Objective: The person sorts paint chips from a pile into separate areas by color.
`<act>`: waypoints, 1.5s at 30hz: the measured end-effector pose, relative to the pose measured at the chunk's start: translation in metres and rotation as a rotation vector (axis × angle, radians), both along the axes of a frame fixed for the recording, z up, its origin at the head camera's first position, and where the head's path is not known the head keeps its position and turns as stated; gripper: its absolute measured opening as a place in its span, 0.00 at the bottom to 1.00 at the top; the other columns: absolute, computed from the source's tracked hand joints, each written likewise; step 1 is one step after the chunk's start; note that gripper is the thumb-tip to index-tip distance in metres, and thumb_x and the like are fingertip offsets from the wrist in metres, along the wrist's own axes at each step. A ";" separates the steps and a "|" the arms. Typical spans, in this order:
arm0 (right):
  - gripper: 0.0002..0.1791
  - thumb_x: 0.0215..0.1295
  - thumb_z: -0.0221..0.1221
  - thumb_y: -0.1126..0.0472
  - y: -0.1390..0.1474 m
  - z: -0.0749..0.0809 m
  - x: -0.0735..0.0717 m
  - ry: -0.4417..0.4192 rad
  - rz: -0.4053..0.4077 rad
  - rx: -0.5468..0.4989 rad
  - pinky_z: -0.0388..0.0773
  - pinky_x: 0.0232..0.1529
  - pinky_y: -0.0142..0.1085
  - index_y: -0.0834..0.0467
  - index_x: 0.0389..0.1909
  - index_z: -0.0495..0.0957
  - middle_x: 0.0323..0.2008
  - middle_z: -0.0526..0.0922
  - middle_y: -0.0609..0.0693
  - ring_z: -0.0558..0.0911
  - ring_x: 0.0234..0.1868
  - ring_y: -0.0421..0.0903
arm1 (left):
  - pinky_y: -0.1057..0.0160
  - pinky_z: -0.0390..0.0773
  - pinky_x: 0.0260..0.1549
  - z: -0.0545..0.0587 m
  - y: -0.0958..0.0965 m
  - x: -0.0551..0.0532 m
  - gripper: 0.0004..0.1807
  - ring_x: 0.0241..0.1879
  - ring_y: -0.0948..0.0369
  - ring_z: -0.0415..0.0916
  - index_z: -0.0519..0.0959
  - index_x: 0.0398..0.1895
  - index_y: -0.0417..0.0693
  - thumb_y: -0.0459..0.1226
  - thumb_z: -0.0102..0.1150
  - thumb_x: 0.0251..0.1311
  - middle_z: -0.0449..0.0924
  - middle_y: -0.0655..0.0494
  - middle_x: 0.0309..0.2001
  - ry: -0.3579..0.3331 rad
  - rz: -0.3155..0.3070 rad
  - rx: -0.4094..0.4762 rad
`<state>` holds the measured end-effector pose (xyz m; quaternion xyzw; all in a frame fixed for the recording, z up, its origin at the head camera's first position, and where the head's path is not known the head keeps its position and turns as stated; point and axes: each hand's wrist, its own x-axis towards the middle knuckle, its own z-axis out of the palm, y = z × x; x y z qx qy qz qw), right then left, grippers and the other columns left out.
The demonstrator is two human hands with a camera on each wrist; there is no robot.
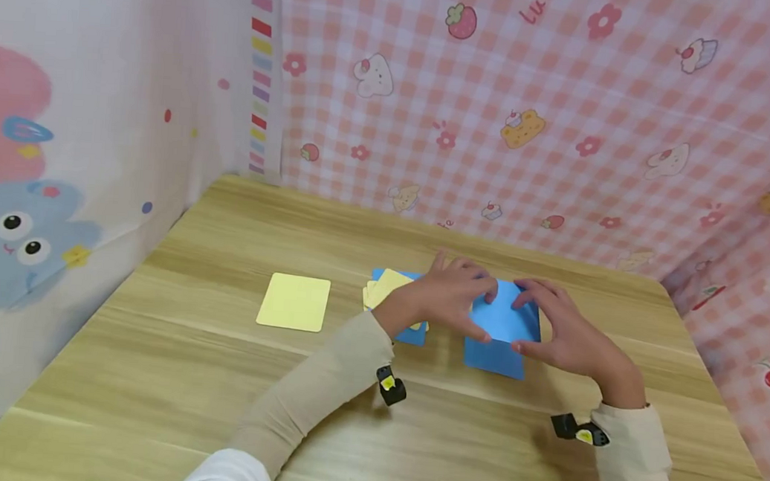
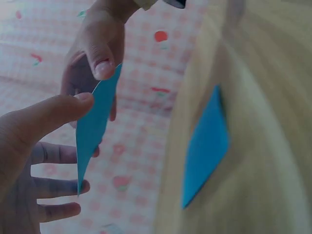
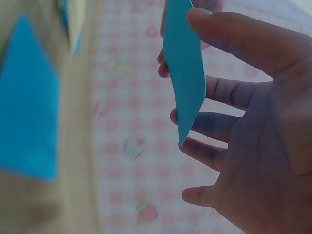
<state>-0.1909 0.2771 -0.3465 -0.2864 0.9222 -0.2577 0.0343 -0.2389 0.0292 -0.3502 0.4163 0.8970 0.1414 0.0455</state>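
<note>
A blue square card (image 1: 510, 309) is raised above the table, slightly bent, between my two hands. My left hand (image 1: 447, 295) holds its left side, thumb at the near edge and fingers at the far one. At the other side my right hand (image 1: 569, 334) grips it the same way, as the right wrist view shows with the card (image 3: 184, 68) seen nearly edge-on. Below it, a second blue card (image 1: 493, 360) lies on the wood, partly hidden by the raised one.
Left of the hands is a loose pile of yellow cards (image 1: 387, 285) on a blue card (image 1: 412, 337), partly covered by the left wrist. One yellow card (image 1: 293, 303) lies alone farther left. Patterned cloth (image 1: 433, 125) borders the wooden table (image 1: 214, 378) at the back and sides.
</note>
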 end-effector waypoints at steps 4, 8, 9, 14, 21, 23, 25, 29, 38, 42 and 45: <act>0.25 0.60 0.72 0.57 0.015 -0.020 0.000 -0.076 -0.029 -0.004 0.57 0.61 0.71 0.53 0.52 0.70 0.74 0.59 0.62 0.51 0.73 0.68 | 0.32 0.37 0.71 -0.022 0.019 0.001 0.30 0.74 0.52 0.53 0.71 0.54 0.62 0.67 0.62 0.58 0.65 0.58 0.72 0.020 -0.002 -0.074; 0.25 0.59 0.73 0.56 0.022 -0.042 -0.002 -0.145 -0.067 0.036 0.57 0.63 0.72 0.50 0.52 0.71 0.76 0.58 0.59 0.49 0.74 0.68 | 0.32 0.39 0.71 -0.045 0.032 0.002 0.30 0.74 0.51 0.55 0.70 0.54 0.64 0.69 0.59 0.58 0.66 0.57 0.72 0.044 -0.001 -0.157; 0.25 0.59 0.73 0.55 0.023 -0.046 -0.002 -0.152 -0.073 0.049 0.57 0.63 0.71 0.50 0.52 0.71 0.76 0.58 0.58 0.49 0.74 0.68 | 0.32 0.39 0.71 -0.050 0.034 0.002 0.30 0.74 0.51 0.55 0.70 0.55 0.64 0.69 0.59 0.58 0.67 0.57 0.71 0.046 -0.002 -0.174; 0.25 0.57 0.74 0.50 0.025 -0.067 -0.003 -0.140 -0.058 0.096 0.58 0.63 0.70 0.49 0.50 0.72 0.75 0.61 0.59 0.52 0.73 0.70 | 0.34 0.40 0.72 -0.065 0.041 0.003 0.31 0.73 0.52 0.57 0.71 0.56 0.66 0.69 0.59 0.58 0.67 0.57 0.71 0.028 0.003 -0.247; 0.27 0.55 0.75 0.53 0.020 -0.065 -0.006 -0.092 -0.042 0.126 0.50 0.65 0.71 0.51 0.50 0.72 0.74 0.61 0.64 0.50 0.74 0.73 | 0.33 0.42 0.71 -0.059 0.036 0.001 0.30 0.74 0.50 0.54 0.72 0.55 0.64 0.68 0.60 0.58 0.62 0.55 0.74 -0.007 0.011 -0.237; 0.27 0.56 0.75 0.54 0.017 -0.051 -0.004 -0.067 -0.038 0.110 0.45 0.65 0.72 0.54 0.51 0.71 0.74 0.59 0.66 0.47 0.74 0.75 | 0.32 0.41 0.71 -0.045 0.028 0.001 0.31 0.76 0.49 0.52 0.72 0.56 0.63 0.68 0.60 0.58 0.59 0.55 0.76 -0.012 0.015 -0.197; 0.27 0.57 0.75 0.56 0.014 -0.032 -0.001 -0.016 -0.034 0.075 0.42 0.65 0.74 0.56 0.51 0.71 0.75 0.57 0.67 0.46 0.74 0.76 | 0.32 0.41 0.71 -0.025 0.018 0.001 0.32 0.77 0.48 0.49 0.72 0.58 0.62 0.67 0.61 0.58 0.58 0.56 0.77 0.000 0.029 -0.138; 0.27 0.55 0.75 0.61 0.009 0.005 0.006 0.137 -0.018 0.000 0.42 0.64 0.75 0.57 0.51 0.71 0.75 0.56 0.67 0.45 0.74 0.76 | 0.32 0.40 0.71 0.016 -0.006 0.003 0.32 0.78 0.48 0.47 0.73 0.60 0.62 0.66 0.61 0.59 0.57 0.56 0.77 0.055 0.067 -0.005; 0.26 0.60 0.72 0.58 -0.025 0.007 -0.014 0.076 0.005 -0.006 0.39 0.67 0.73 0.56 0.53 0.70 0.77 0.54 0.64 0.42 0.77 0.70 | 0.31 0.35 0.71 0.017 -0.063 -0.010 0.29 0.77 0.46 0.48 0.73 0.58 0.59 0.63 0.62 0.61 0.60 0.56 0.75 0.039 0.140 0.012; 0.25 0.60 0.72 0.59 -0.059 0.007 -0.026 0.056 0.055 -0.005 0.40 0.69 0.70 0.56 0.54 0.70 0.77 0.55 0.63 0.42 0.78 0.67 | 0.30 0.38 0.70 0.009 -0.096 -0.017 0.30 0.76 0.46 0.50 0.73 0.58 0.57 0.63 0.63 0.61 0.63 0.56 0.73 0.023 0.195 -0.008; 0.25 0.60 0.72 0.59 -0.088 0.011 -0.034 0.087 0.104 -0.005 0.41 0.70 0.68 0.56 0.54 0.70 0.77 0.54 0.61 0.43 0.78 0.66 | 0.29 0.41 0.69 0.007 -0.123 -0.020 0.31 0.75 0.46 0.52 0.73 0.58 0.55 0.62 0.63 0.61 0.65 0.54 0.71 0.023 0.237 -0.001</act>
